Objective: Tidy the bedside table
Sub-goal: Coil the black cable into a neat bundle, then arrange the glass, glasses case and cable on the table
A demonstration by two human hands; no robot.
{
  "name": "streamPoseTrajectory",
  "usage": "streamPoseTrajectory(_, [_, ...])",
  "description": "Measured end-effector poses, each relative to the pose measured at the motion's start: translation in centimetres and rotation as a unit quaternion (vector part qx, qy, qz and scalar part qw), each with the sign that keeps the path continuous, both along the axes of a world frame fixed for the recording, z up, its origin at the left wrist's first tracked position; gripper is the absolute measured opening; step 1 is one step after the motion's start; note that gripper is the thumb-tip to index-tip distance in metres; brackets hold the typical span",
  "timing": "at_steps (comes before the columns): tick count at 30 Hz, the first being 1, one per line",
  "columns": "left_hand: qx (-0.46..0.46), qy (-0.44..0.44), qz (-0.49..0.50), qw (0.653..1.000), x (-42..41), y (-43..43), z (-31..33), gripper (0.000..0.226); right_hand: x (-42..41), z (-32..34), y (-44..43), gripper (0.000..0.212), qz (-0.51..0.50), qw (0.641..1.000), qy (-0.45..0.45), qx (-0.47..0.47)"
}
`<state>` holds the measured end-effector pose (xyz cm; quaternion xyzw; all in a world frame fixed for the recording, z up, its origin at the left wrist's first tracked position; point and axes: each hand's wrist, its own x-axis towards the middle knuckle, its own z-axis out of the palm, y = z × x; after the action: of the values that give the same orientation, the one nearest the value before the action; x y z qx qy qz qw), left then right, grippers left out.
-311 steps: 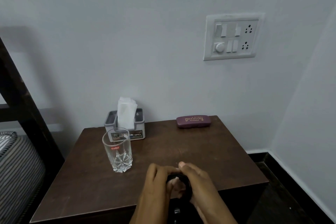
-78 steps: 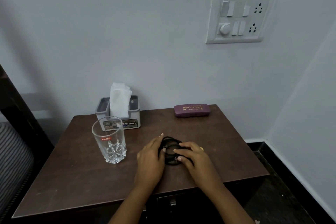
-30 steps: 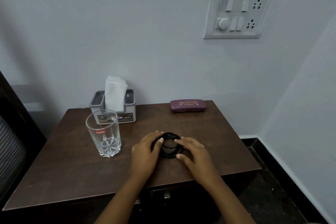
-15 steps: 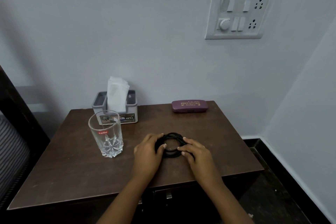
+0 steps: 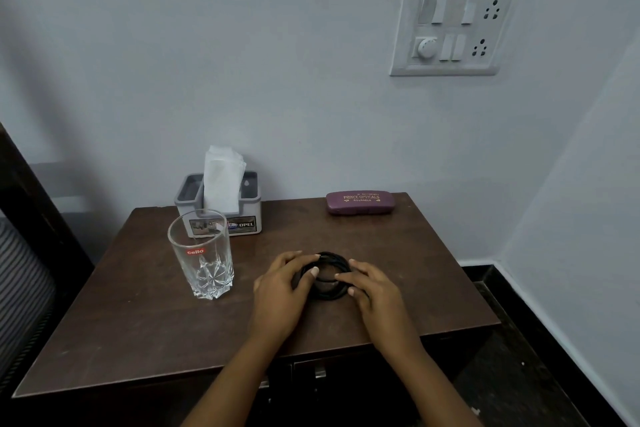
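The coiled cable (image 5: 330, 256) lies flat: left hand (image 5: 278, 289) at its nine o'clock, right hand (image 5: 375, 289) at three (fingers nearly straight, pressing its rim).

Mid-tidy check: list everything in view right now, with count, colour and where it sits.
bedside table: one, dark brown, against the wall
drinking glass: one, clear with a red label, upright on the table's left part
tissue holder: one, grey, back left of the table, behind the glass
tissue: one, white, sticking up from the holder
spectacle case: one, purple, back right of the table
coiled cable: one, black, flat on the table, front middle
switchboard: one, white, on the wall, upper right
bed frame: one, dark, left edge of view
left hand: fingers rest on the coil's left side
right hand: fingers rest on the coil's right side
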<state>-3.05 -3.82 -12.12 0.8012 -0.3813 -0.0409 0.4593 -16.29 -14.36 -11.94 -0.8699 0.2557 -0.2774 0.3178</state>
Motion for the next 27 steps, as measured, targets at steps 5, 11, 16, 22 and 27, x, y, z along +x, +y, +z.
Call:
streamPoseTrajectory(5, [-0.013, 0.01, -0.003, 1.0, -0.1, 0.1, 0.1, 0.026, 0.0, 0.0, 0.0, 0.041, 0.009, 1.0, -0.005, -0.002])
streamPoseTrajectory(11, [-0.17, 0.069, 0.041, 0.982, -1.2, 4.0, 0.8, 0.01, -0.3, 0.4, 1.2, 0.031, -0.035, 0.995, -0.075, -0.057])
streamPoseTrajectory(16, [-0.254, 0.082, 0.218, 0.939, -0.3, 8.7, 1.4, 0.039, 3.1, 2.1, 7.2, 0.047, 0.016, 0.985, -0.167, 0.043])
streamPoseTrajectory(22, [-0.147, 0.12, 0.172, 0.967, 4.9, 9.4, 1.2, 0.107, 10.5, -0.1, 9.9, 0.078, 0.094, 0.976, -0.029, 0.195])
streamPoseTrajectory(27, [-0.149, 0.112, 0.111, 0.976, 6.9, 9.2, 0.4, 0.059, 13.5, -0.4, 9.3, 0.058, 0.12, 0.966, -0.027, 0.227])
